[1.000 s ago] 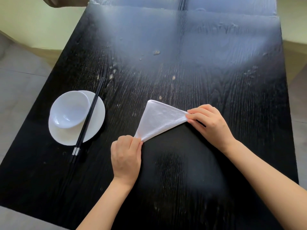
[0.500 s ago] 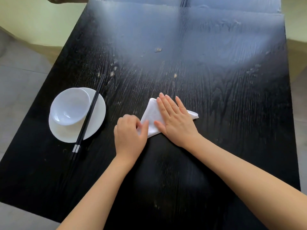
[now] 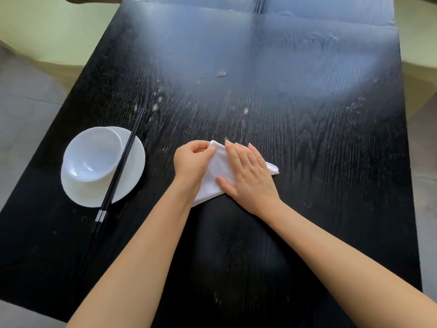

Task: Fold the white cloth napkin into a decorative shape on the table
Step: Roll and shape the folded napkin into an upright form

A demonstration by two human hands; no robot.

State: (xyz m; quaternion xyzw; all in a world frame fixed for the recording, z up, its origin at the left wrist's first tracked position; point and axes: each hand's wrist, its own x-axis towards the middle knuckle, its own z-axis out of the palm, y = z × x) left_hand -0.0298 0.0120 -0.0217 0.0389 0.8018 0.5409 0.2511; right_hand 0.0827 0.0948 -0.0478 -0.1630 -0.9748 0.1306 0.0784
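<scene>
Right hand (image 3: pixel 250 176) flat, fingers spread, pinning napkin (image 3: pixel 218 172) right of plate (image 3: pixel 132 171); left hand (image 3: pixel 192 159) fingers pinching top corner; best pull taut, crease firmly.

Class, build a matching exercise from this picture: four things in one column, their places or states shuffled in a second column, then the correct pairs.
Things:
1. bowl
2. chopsticks
3. right hand
4. left hand

States:
A. pressed flat on the napkin
B. pinching the napkin's far corner
C. sitting on the plate
D. lying across the plate's right edge onto the table

Pairs: 1-C, 2-D, 3-A, 4-B
</scene>
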